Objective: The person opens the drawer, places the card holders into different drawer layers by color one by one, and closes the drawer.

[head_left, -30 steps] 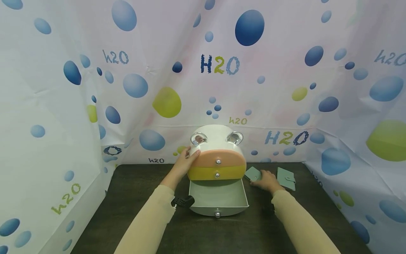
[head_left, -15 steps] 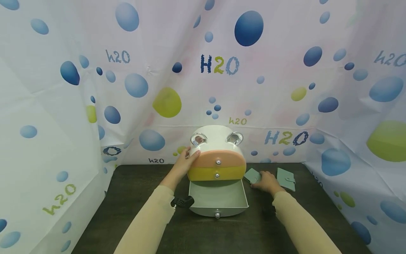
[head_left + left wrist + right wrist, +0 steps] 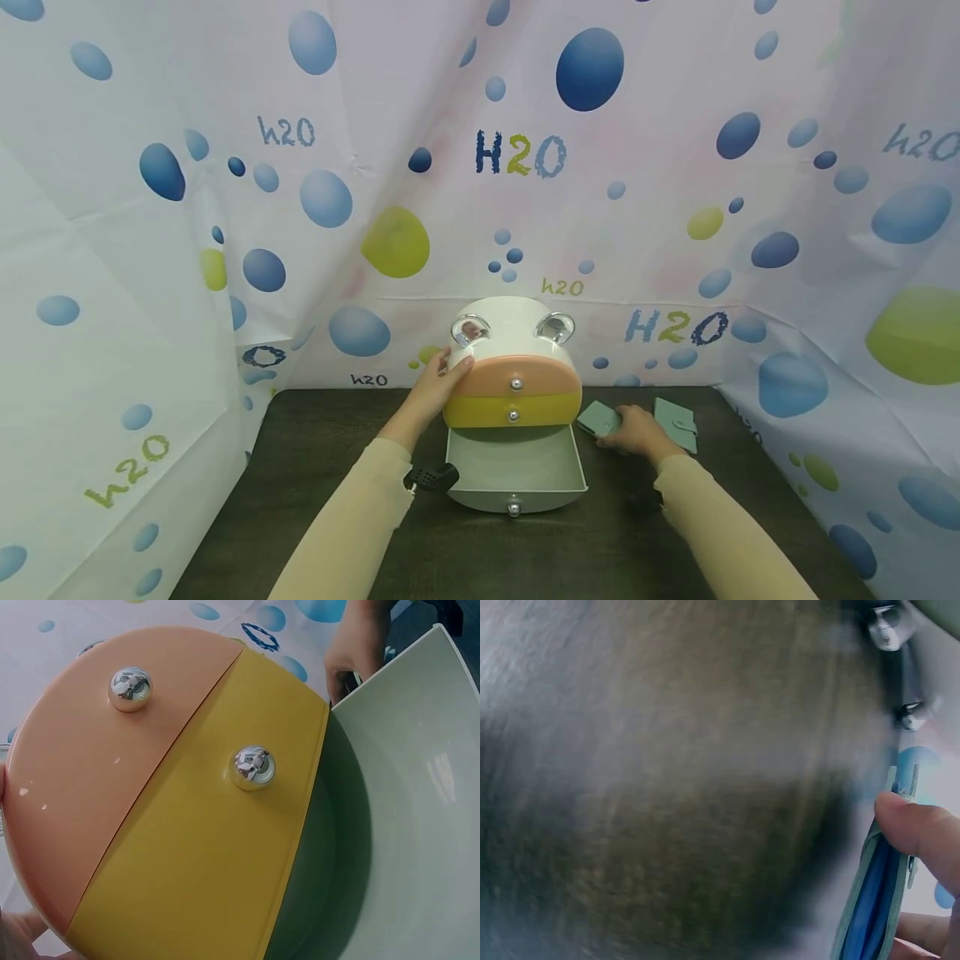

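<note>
A small rounded chest of drawers [image 3: 513,327] stands at the middle of the table, white on top with two silvery ear-like loops. Its orange drawer [image 3: 142,750] and yellow drawer [image 3: 202,825] are closed, while the pale green bottom drawer [image 3: 514,458] is pulled out and holds nothing visible. My left hand [image 3: 432,385] rests against the chest's left side, thumb by the orange front. To the right of the chest, my right hand [image 3: 637,432] pinches a mint-green wallet [image 3: 599,419]; in the right wrist view, the thumb lies on its cover and blue inner leaves show.
A second mint-green wallet [image 3: 676,423] with a snap strap lies on the dark table [image 3: 337,500], just right of my right hand. Behind and on both sides hangs a white curtain [image 3: 637,125] printed with coloured drops. The open drawer's front juts toward me.
My right hand and the pinched wallet have shifted slightly, with the forearm moving a little to the right. The left hand and the chest stay put.
</note>
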Demonstrator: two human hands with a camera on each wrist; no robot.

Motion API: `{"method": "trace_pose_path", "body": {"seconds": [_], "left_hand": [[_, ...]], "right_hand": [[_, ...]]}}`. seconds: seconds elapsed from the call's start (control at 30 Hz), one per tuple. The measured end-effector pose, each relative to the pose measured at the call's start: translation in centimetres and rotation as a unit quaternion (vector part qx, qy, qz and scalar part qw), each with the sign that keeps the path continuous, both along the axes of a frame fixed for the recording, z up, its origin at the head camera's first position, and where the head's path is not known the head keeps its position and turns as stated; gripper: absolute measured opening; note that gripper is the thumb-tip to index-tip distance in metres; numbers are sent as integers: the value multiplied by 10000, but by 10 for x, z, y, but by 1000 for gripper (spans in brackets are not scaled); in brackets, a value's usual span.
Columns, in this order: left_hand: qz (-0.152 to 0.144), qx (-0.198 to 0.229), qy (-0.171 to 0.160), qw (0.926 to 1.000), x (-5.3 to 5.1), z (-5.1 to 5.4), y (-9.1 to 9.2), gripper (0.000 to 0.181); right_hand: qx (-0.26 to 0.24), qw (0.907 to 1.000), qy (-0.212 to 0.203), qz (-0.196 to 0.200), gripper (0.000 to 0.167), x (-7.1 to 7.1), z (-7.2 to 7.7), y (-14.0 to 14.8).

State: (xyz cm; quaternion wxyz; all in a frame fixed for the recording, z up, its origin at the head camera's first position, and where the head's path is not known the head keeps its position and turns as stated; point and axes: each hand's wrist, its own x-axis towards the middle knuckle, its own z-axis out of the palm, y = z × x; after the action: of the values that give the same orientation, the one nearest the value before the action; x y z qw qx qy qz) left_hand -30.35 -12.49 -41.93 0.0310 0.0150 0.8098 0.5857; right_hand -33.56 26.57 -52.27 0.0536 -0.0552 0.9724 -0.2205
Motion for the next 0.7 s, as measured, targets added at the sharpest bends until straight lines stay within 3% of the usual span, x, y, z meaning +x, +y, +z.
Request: {"method": "trace_pose_path", "body": {"seconds": [0.53,0.7], "left_hand": [[11,45,-58,10000,0,0,-2,98],[1,38,-69,10000,-1,-2,-2,100]], "right_hand": [[-86,10000,0,19,89,16,52,-1],[-7,9998,196,81,89,24,73,-3]]}}
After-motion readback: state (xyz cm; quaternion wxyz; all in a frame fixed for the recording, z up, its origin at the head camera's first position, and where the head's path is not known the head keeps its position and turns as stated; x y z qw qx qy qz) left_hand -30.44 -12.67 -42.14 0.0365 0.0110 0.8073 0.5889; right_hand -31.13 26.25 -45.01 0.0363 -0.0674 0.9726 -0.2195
